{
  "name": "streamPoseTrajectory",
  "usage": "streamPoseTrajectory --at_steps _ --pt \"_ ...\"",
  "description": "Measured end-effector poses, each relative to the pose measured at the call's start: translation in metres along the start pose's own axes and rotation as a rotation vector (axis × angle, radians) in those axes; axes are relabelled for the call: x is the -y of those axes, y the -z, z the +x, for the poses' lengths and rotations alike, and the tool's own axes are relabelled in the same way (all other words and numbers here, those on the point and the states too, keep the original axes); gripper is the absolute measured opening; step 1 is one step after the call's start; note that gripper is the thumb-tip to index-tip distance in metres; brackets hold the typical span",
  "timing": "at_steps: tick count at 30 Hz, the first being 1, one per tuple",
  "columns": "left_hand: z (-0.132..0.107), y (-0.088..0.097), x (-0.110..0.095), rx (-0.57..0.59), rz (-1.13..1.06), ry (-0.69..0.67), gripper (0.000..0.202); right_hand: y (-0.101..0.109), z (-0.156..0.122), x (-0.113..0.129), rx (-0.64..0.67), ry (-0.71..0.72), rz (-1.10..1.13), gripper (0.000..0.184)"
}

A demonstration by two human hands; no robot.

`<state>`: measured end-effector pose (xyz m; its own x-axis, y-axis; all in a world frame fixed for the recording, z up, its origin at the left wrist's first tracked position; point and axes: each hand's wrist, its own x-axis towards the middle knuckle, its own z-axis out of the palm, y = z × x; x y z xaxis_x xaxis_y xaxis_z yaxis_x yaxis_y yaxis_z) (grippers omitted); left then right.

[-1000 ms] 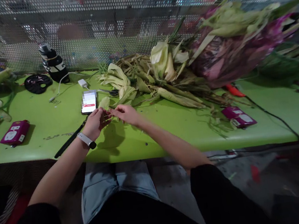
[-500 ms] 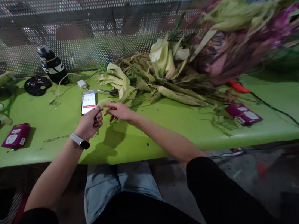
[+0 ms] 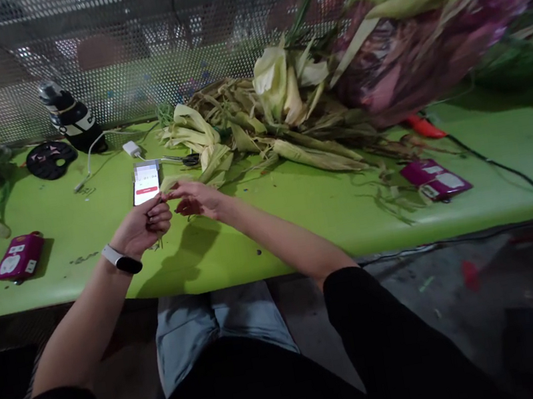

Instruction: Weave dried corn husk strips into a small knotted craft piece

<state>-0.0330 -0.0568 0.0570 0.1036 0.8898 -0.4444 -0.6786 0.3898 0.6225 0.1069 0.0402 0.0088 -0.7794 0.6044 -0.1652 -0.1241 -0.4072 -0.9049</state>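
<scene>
My left hand [image 3: 149, 223], with a pale watch band on its wrist, is closed in a pinch over the green table. A pale green strip of corn husk [image 3: 173, 182] shows just above the fingertips, and a thin end pokes out below the fist. From the right, my right hand [image 3: 196, 199] meets the left fingertips, index finger bent towards the pinch and the other fingers curled loosely. What lies exactly between the right fingertips is too small to make out. Right behind the left hand lies a lit phone [image 3: 145, 181].
A heap of corn husks [image 3: 286, 129] spreads behind and right of my hands. Purple boxes [image 3: 19, 257] lie at left and right. A black bottle [image 3: 75, 122], a black palette-like disc [image 3: 52, 159], a white charger [image 3: 132, 148] and scissors [image 3: 189, 160] lie further back. A black cable [image 3: 499, 169] crosses the right side.
The view has shifted slightly, so the table things sit further left. My right index finger, stretched out before, is now bent in against the left fingertips. The left hand keeps its pinch.
</scene>
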Motion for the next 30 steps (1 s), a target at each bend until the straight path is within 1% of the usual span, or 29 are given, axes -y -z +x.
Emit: streamPoseTrajectory --at_steps 2,4,7,10,12,14,17,20,22,24,25,27,28,30 --pt "0.000 -0.003 0.002 -0.004 0.037 0.017 0.032 0.000 -0.001 0.000 0.033 0.036 0.107 0.003" --pt "0.002 -0.004 0.004 -0.007 0.098 0.037 0.031 0.000 0.000 0.000 0.020 0.063 0.150 0.005" --pt "0.006 -0.001 0.008 -0.022 0.220 0.045 0.028 0.000 0.001 -0.002 -0.064 0.087 0.127 0.001" --pt "0.008 0.007 0.012 -0.026 0.337 0.016 0.021 -0.001 0.001 -0.003 -0.139 0.122 0.163 0.007" --pt "0.007 0.012 0.015 -0.011 0.379 -0.007 0.014 -0.002 -0.001 -0.003 -0.178 0.117 0.206 0.008" --pt "0.005 0.016 0.016 0.009 0.402 -0.020 0.011 -0.002 -0.003 -0.002 -0.199 0.097 0.216 0.006" --pt "0.003 0.016 0.017 0.031 0.408 -0.021 0.012 0.000 -0.006 -0.001 -0.186 0.089 0.178 0.007" --pt "0.002 0.014 0.014 0.033 0.335 -0.039 0.014 0.003 -0.008 -0.002 -0.110 0.063 0.130 0.005" --pt "0.002 0.013 0.012 0.018 0.285 -0.056 0.015 0.007 -0.007 -0.004 -0.073 0.014 0.055 0.016" --pt "0.002 0.013 0.011 -0.001 0.269 -0.072 0.016 0.010 -0.006 -0.006 -0.117 0.014 -0.074 0.021" --pt "0.002 0.014 0.011 -0.008 0.270 -0.080 0.016 0.012 -0.006 -0.007 -0.156 0.054 -0.148 0.020" --pt "0.002 0.015 0.011 -0.018 0.270 -0.097 0.015 0.013 -0.007 -0.006 -0.219 0.223 -0.295 0.015" --pt "0.002 0.015 0.011 -0.025 0.272 -0.100 0.015 0.013 -0.009 -0.005 -0.226 0.334 -0.373 0.013" --pt "0.002 0.015 0.011 -0.050 0.294 -0.091 0.014 0.013 -0.014 -0.001 -0.193 0.544 -0.556 0.009"
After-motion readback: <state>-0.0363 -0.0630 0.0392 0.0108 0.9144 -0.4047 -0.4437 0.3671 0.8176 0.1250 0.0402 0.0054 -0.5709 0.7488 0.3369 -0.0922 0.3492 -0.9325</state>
